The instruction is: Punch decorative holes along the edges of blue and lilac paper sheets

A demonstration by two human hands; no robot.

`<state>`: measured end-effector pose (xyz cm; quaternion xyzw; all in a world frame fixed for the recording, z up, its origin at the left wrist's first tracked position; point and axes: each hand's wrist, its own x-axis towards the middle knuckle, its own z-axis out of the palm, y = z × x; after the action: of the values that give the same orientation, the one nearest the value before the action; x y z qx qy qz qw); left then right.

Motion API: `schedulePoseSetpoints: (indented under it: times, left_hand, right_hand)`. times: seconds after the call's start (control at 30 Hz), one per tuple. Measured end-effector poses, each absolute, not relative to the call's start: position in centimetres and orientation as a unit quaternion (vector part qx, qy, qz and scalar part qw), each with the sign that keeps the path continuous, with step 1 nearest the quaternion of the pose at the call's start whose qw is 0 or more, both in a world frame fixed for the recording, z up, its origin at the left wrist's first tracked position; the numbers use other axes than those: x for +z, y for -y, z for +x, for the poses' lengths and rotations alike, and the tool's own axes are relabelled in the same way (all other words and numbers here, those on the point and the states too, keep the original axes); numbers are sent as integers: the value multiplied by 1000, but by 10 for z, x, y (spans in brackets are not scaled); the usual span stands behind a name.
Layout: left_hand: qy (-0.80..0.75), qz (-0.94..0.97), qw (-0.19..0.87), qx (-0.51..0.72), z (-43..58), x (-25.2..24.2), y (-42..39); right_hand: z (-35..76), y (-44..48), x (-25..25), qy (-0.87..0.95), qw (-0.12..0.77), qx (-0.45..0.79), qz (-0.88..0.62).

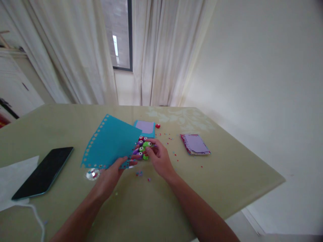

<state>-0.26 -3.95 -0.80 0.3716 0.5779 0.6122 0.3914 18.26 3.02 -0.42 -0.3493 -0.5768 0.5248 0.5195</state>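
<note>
My left hand [111,176] pinches the near edge of a teal paper sheet [111,141] that has a row of punched holes along its border. The sheet lies tilted over the table. My right hand [158,158] is curled around a small green craft punch [146,144] at the sheet's right edge. More small punches [140,144] in red, purple and green are clustered right beside it, touching my fingers.
A black phone [44,171] lies at the left on white paper [15,174]. A stack of purple paper [195,144] sits to the right, another purple-on-teal pad [145,127] and a red punch [157,126] behind. Paper bits [166,136] dot the green table [227,174]. A shiny disc [93,174] lies near my left hand.
</note>
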Motion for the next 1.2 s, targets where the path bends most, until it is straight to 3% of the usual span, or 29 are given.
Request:
schedulePoseSetpoints:
  times: [0.27,0.67,0.97,1.2]
  left_hand:
    - [-615,324,432,575,15,-2,43]
    - [-600,337,408,600,21,10,45]
    - [-607,423,402,539,17,7,44]
    - [-630,470,360,503,15,3,41]
  right_hand:
    - [186,-24,1,460,505,660,-313]
    - [182,-24,-10,461,482,680,-304]
    - [188,-23,-7,494,450,683,-293]
    - [188,-23,0,416,424,748,-297]
